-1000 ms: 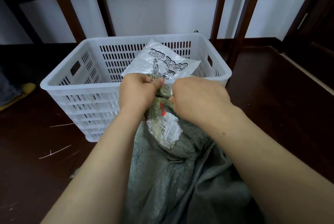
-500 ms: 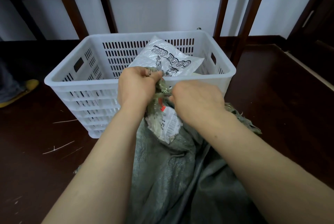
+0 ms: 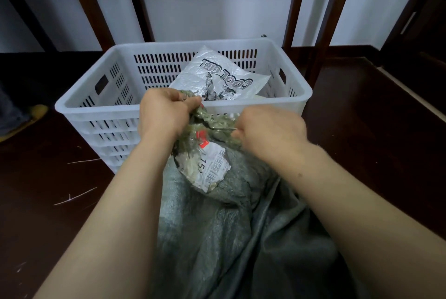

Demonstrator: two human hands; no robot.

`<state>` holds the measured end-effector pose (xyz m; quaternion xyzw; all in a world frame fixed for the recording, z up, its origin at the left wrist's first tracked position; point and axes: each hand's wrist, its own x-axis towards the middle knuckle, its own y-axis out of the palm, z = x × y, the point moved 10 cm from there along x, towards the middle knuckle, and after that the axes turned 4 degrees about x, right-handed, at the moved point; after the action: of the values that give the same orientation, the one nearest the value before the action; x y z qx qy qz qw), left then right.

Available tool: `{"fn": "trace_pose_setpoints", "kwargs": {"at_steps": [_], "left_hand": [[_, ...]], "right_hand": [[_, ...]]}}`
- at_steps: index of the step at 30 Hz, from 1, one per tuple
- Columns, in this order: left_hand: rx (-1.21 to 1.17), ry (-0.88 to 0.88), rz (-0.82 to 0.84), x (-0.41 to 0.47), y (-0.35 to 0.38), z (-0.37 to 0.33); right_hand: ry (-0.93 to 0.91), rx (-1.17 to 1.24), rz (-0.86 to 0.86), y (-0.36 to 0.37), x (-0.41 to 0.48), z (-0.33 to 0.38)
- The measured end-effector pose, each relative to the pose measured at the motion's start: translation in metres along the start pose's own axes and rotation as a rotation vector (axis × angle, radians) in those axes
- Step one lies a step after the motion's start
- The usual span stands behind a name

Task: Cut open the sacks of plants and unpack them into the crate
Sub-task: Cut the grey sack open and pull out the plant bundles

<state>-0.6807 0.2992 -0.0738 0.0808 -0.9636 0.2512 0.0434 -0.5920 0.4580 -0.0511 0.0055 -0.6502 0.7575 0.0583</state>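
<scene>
The left hand (image 3: 164, 115) is gripping the bunched, frayed top of the grey-green woven sack (image 3: 217, 226), its fingers curling round the fabric just at the near rim of the white plastic crate (image 3: 101, 134); the right hand (image 3: 270, 134) is clutching the same gathered neck from the other side, fingers curled tight, so the 2 hands are sitting near each other with a stretch of fabric between them; the sack is lying on the dark wooden floor (image 3: 48, 202) against the crate's near wall, outside it; a torn shipping label (image 3: 212, 166) with a barcode is clinging below the neck; a crinkled plastic bag (image 3: 217, 76) printed "COOL GIRL" is resting inside the crate.
</scene>
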Motion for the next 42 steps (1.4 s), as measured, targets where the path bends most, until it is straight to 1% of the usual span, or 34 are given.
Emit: {"fn": "trace_pose_setpoints", "kwargs": {"at_steps": [2, 3, 4, 6, 7, 8, 9, 13, 14, 15, 18, 19, 20, 21, 22, 25, 26, 27, 28, 30, 31, 32, 33, 34, 36, 37, 39, 42], "left_hand": [[0.0, -0.005, -0.014, -0.001, -0.004, 0.004], [-0.004, -0.01, -0.018, -0.001, -0.006, 0.006], [-0.024, -0.019, -0.014, 0.0, -0.007, 0.008], [-0.099, -0.029, 0.028, -0.001, -0.007, 0.008], [-0.141, -0.029, 0.064, -0.003, -0.004, 0.006], [-0.189, -0.021, 0.107, -0.005, -0.001, 0.003], [-0.238, -0.009, 0.151, -0.009, 0.004, -0.001], [-0.373, 0.048, 0.321, -0.029, 0.027, -0.027], [-0.395, 0.054, 0.359, -0.033, 0.032, -0.033], [-0.419, 0.055, 0.395, -0.036, 0.036, -0.037], [-0.448, 0.076, 0.442, -0.041, 0.038, -0.041], [-0.426, 0.076, 0.435, -0.042, 0.035, -0.041], [-0.399, 0.076, 0.42, -0.042, 0.032, -0.041], [-0.365, 0.072, 0.399, -0.043, 0.028, -0.04], [-0.318, 0.061, 0.373, -0.042, 0.025, -0.038], [-0.167, 0.017, 0.24, -0.031, 0.01, -0.029], [-0.1, 0.032, 0.214, -0.027, 0.005, -0.03], [0.001, 0.065, 0.195, -0.023, 0.002, -0.032], [0.16, 0.118, 0.18, -0.022, 0.001, -0.037], [0.513, 0.279, 0.11, -0.027, -0.001, -0.062], [0.575, 0.356, 0.06, -0.034, -0.003, -0.08], [0.561, 0.4, 0.046, -0.042, -0.002, -0.095], [0.492, 0.412, 0.083, -0.048, 0.005, -0.104], [0.412, 0.391, 0.157, -0.052, 0.017, -0.106], [0.411, 0.345, 0.307, -0.062, 0.045, -0.096], [0.411, 0.302, 0.344, -0.062, 0.053, -0.086], [0.355, 0.215, 0.355, -0.057, 0.055, -0.072], [0.32, 0.141, 0.42, -0.051, 0.055, -0.058]], "right_hand": [[0.054, 0.115, 0.101, 0.001, 0.003, -0.016], [0.076, 0.212, 0.176, 0.003, 0.004, -0.026], [0.104, 0.341, 0.256, 0.005, 0.004, -0.038], [0.216, 0.626, 0.406, 0.01, -0.003, -0.062], [0.274, 0.745, 0.444, 0.013, -0.006, -0.073], [0.312, 0.843, 0.447, 0.017, -0.007, -0.081], [0.331, 0.932, 0.412, 0.019, -0.006, -0.086], [0.287, 1.309, 0.114, 0.024, 0.015, -0.077], [0.274, 1.365, 0.102, 0.028, 0.02, -0.07], [0.264, 1.404, 0.138, 0.034, 0.022, -0.061], [0.222, 1.411, 0.388, 0.058, 0.018, -0.035], [0.212, 1.391, 0.452, 0.063, 0.014, -0.031], [0.217, 1.377, 0.471, 0.066, 0.012, -0.032], [0.24, 1.382, 0.436, 0.064, 0.013, -0.036], [0.286, 1.412, 0.345, 0.06, 0.016, -0.045], [0.446, 1.583, -0.037, 0.042, 0.024, -0.081], [0.464, 1.594, -0.115, 0.037, 0.023, -0.088], [0.462, 1.569, -0.157, 0.034, 0.022, -0.091], [0.45, 1.536, -0.173, 0.032, 0.021, -0.091], [0.418, 1.485, -0.193, 0.026, 0.02, -0.088], [0.405, 1.469, -0.21, 0.022, 0.02, -0.087], [0.391, 1.468, -0.23, 0.017, 0.02, -0.085], [0.374, 1.487, -0.249, 0.013, 0.02, -0.082], [0.358, 1.52, -0.266, 0.01, 0.02, -0.079], [0.341, 1.575, -0.283, 0.007, 0.019, -0.073], [0.333, 1.586, -0.277, 0.007, 0.019, -0.072], [0.319, 1.582, -0.237, 0.007, 0.019, -0.071], [0.319, 1.499, -0.169, 0.009, 0.022, -0.083]]}}
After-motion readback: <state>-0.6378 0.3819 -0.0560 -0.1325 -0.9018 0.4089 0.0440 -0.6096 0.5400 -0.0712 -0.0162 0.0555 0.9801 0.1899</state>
